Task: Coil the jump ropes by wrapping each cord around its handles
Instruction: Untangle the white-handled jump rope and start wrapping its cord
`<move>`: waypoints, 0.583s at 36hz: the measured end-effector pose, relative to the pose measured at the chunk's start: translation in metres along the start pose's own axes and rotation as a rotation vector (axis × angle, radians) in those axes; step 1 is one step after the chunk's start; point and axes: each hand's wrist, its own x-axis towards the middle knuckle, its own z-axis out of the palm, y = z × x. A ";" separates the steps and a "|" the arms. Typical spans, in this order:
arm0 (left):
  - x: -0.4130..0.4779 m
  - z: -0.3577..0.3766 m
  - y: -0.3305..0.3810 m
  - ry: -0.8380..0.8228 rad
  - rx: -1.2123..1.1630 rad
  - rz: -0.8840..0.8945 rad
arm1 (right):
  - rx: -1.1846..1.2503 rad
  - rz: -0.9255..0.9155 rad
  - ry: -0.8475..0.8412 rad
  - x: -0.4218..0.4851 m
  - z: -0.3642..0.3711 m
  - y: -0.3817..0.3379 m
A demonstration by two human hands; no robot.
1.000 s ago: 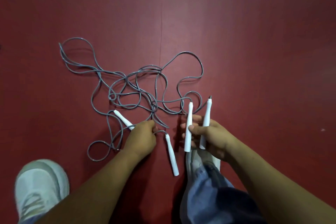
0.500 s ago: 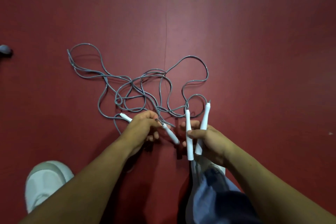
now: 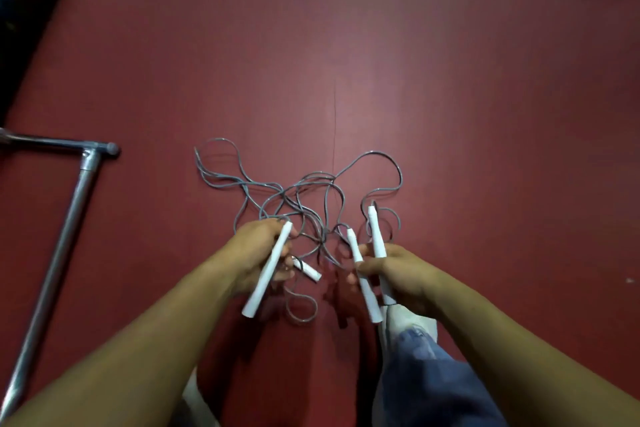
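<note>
**Four handles gathered, cords not yet wound**

Low in the frame's centre, the left hand (image 3: 258, 260) has its fingers clamped on one white handle (image 3: 268, 270), with a second handle (image 3: 308, 270) poking out beneath. The right hand (image 3: 398, 274) grips two more handles (image 3: 360, 274) side by side, likely pairing them as a core for wrapping. The grey cords (image 3: 298, 194) lie tangled on the red floor (image 3: 450, 80) just above the hands. A metal frame (image 3: 69, 218) sits at the left.

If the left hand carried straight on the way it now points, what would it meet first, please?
Most likely the tangled grey cord lying just beyond the left hand on the red floor; depth is uncertain, so it might pass above.
</note>
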 end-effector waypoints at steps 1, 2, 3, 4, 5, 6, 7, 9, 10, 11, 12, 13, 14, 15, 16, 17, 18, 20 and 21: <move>-0.013 -0.004 0.010 0.013 0.010 -0.006 | -0.005 -0.019 0.000 -0.010 0.004 -0.011; -0.027 -0.007 0.021 0.035 0.025 0.004 | -0.012 -0.040 0.000 -0.022 0.009 -0.023; -0.039 -0.008 0.030 0.060 0.042 0.022 | -0.014 -0.060 -0.002 -0.031 0.012 -0.033; -0.048 -0.009 0.038 0.088 0.051 0.047 | -0.012 -0.078 -0.007 -0.039 0.015 -0.043; -0.061 -0.009 0.048 0.109 0.043 0.080 | -0.013 -0.099 -0.017 -0.049 0.019 -0.054; -0.076 -0.008 0.057 0.124 0.020 0.113 | -0.010 -0.120 -0.024 -0.061 0.024 -0.067; -0.086 -0.005 0.065 0.129 -0.006 0.139 | -0.001 -0.138 -0.030 -0.070 0.026 -0.077; -0.119 0.000 0.082 0.129 -0.045 0.212 | -0.005 -0.187 -0.043 -0.095 0.037 -0.101; -0.133 0.004 0.090 0.126 -0.062 0.249 | -0.004 -0.203 -0.054 -0.107 0.042 -0.112; -0.150 0.007 0.096 0.126 -0.077 0.291 | -0.006 -0.222 -0.075 -0.120 0.048 -0.123; -0.167 0.011 0.102 0.127 -0.091 0.324 | -0.005 -0.239 -0.105 -0.132 0.054 -0.133; -0.182 0.015 0.107 0.125 -0.098 0.343 | -0.017 -0.257 -0.131 -0.144 0.059 -0.142; -0.197 0.018 0.111 0.118 -0.097 0.356 | -0.034 -0.280 -0.150 -0.157 0.064 -0.150; -0.212 0.020 0.114 0.104 -0.090 0.372 | -0.049 -0.304 -0.165 -0.169 0.069 -0.157; -0.226 0.022 0.115 0.081 -0.073 0.391 | -0.049 -0.326 -0.186 -0.182 0.074 -0.162; -0.239 0.025 0.116 0.056 -0.049 0.413 | -0.035 -0.345 -0.212 -0.194 0.079 -0.167; -0.250 0.027 0.115 0.036 -0.035 0.431 | -0.009 -0.361 -0.242 -0.205 0.084 -0.170; -0.267 0.029 0.112 0.018 -0.042 0.474 | 0.011 -0.401 -0.282 -0.221 0.094 -0.173; -0.275 0.031 0.109 0.000 -0.053 0.489 | 0.020 -0.418 -0.285 -0.226 0.099 -0.173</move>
